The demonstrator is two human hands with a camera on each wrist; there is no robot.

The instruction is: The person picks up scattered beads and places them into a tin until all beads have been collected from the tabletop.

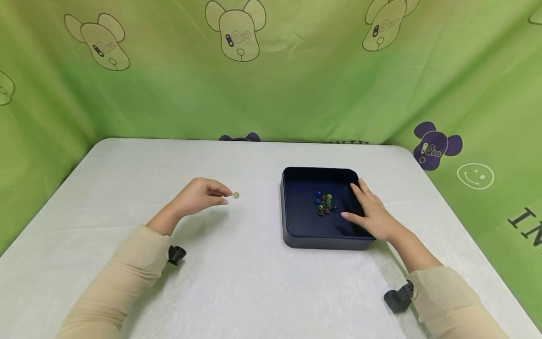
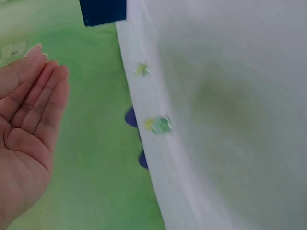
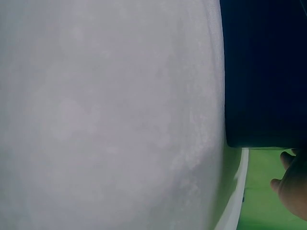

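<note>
In the head view my left hand [image 1: 201,196] reaches over the white table from the left, fingers loosely extended and thumb apart. Just off its fingertips lies a clear marble with a yellow-green core [image 1: 235,195]. The left wrist view shows the left hand [image 2: 31,120] with its palm bare, and a blurred marble [image 2: 142,69] beyond it. Lower there is a yellow and green glassy blur [image 2: 158,125]. My right hand [image 1: 372,214] rests over the right rim of a dark blue square tray [image 1: 296,241], fingers spread and thumb over the inside. Several coloured marbles [image 1: 325,202] cluster within.
A white cloth covers the table [image 1: 237,282]. Green printed curtain [image 1: 271,103] hangs behind the table and along both sides. Small black wrist cameras sit on the left sleeve [image 1: 127,275] and the right sleeve [image 1: 453,301].
</note>
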